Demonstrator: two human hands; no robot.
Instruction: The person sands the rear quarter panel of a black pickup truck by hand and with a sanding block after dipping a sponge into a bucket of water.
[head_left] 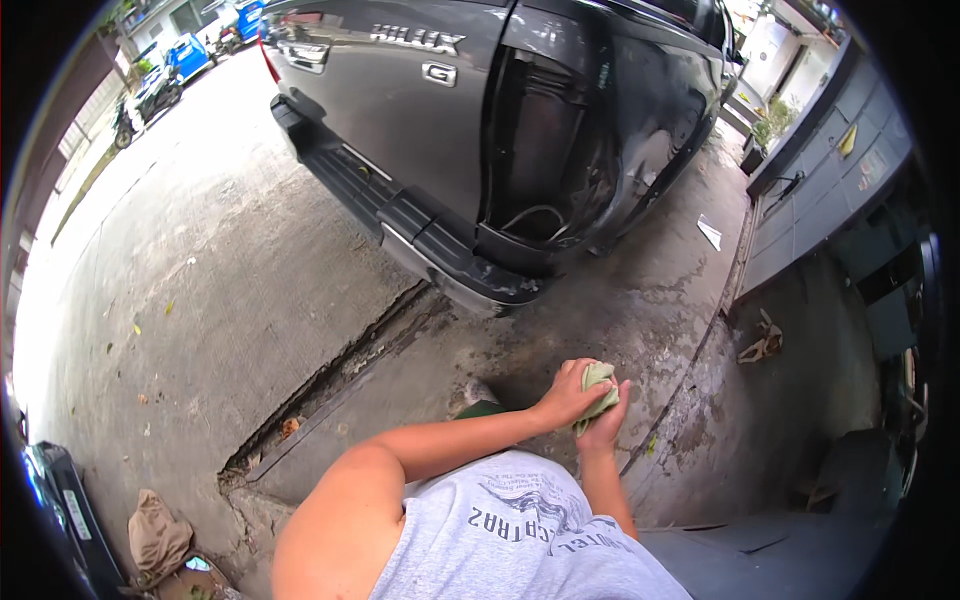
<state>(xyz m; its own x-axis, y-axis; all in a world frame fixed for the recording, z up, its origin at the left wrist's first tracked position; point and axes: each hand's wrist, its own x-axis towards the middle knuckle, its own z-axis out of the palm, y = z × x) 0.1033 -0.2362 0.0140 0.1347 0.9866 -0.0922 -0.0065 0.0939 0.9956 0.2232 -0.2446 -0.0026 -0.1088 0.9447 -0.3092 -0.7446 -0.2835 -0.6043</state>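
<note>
Here you stand on a stained concrete floor [200,300] just behind the rear corner of a dark grey pickup truck [420,90], looking down past your grey printed shirt [510,545]. Both your hands meet in front of your chest around a small green cloth [600,385]. Your left hand [568,395] comes across from the left, its arm bent at the elbow, and its grip is closed over the near side of the cloth. Your right hand [605,425] rises from below and its fingers wrap the cloth from underneath, so the two hands touch each other with the cloth bunched between them; only a crumpled green corner shows above the fingers. The cloth is held up off the floor, over a damp, darker patch of concrete. Ahead of your hands, the truck's rear bumper [400,210] runs diagonally, and where the tail lamp would sit there is a dark open cavity [540,150] with what seem to be loose wires hanging at its foot, though the view is too dim to be sure. A broken gutter [330,375] cuts across the floor below the bumper. A tan rag [155,535] lies at lower left, well apart from you. A grey wall [830,180] runs along the right.
</note>
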